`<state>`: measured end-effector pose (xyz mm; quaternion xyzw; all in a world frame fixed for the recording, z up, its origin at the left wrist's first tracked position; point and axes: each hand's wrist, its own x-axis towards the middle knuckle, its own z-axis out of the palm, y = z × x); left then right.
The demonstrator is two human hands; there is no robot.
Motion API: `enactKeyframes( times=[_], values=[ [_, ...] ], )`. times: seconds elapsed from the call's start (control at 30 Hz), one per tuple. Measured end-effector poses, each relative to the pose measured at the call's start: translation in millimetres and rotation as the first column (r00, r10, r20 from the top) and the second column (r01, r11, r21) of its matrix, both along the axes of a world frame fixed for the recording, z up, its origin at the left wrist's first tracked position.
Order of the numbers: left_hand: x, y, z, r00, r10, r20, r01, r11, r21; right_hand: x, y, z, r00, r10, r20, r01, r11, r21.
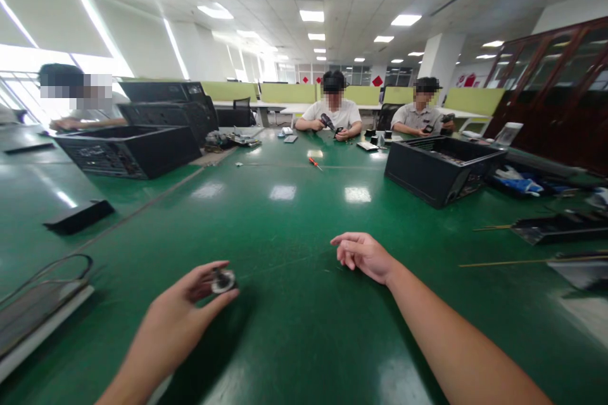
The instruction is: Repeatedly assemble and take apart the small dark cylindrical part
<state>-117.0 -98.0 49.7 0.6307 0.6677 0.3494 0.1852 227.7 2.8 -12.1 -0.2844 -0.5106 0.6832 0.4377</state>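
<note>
My left hand (183, 304) grips a small round part (223, 281) between thumb and fingers, above the green tabletop (285, 228). The part has a pale metallic ring and a dark centre; its exact kind I cannot make out. To the right, my right hand (363, 257) hovers over the table with the index finger stretched out and the other fingers loosely bent. Nothing shows in it. Farther off, between the two hands, a screwdriver with a red handle (312, 162) lies on the table.
Black computer cases (128, 149) stand at the left, and another black case (441, 168) at the right. A dark metal piece (80, 216) lies left. A coiled cable (71, 259) is near the left edge. Three people sit around the table; one holds a power drill (327, 120).
</note>
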Motion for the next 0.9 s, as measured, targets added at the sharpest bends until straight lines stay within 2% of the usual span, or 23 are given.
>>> enactKeyframes(
  times=[0.07,0.13,0.2,0.27,0.33,0.43,0.6,0.73,0.9],
  values=[
    [39,25,-6.8,0.98,-0.177,0.088,0.184,0.98,-0.072,-3,-3,-0.5,0.998,-0.043,0.056,0.04,0.997,0.064],
    [75,47,-13.6,0.948,-0.302,0.099,0.307,0.95,-0.048,-8,-7,-1.0,0.98,-0.133,0.147,0.102,0.975,0.197],
    [100,65,-19.7,0.927,-0.369,0.071,0.37,0.929,0.006,-13,-13,-1.1,0.924,-0.266,0.276,0.143,0.908,0.394],
    [114,76,-24.8,0.914,-0.405,0.018,0.403,0.912,0.072,-17,-17,-0.7,0.855,-0.349,0.382,0.101,0.836,0.539],
    [119,82,-29.4,0.902,-0.429,-0.042,0.431,0.892,0.137,-20,-20,0.0,0.807,-0.417,0.418,0.107,0.8,0.59],
    [117,84,-37.0,0.885,-0.456,-0.093,0.465,0.864,0.193,-21,-20,1.6,0.757,-0.483,0.44,0.135,0.774,0.618],
    [113,82,-46.4,0.897,-0.432,-0.091,0.44,0.862,0.252,-22,-19,3.4,0.715,-0.517,0.471,0.1,0.742,0.663],
    [113,82,-44.9,0.897,-0.437,-0.066,0.438,0.859,0.265,-22,-20,2.6,0.705,-0.52,0.482,0.075,0.731,0.679],
    [116,80,-40.9,0.854,-0.521,-0.013,0.503,0.818,0.279,-22,-20,2.7,0.707,-0.536,0.462,0.094,0.718,0.689]
  ],
)
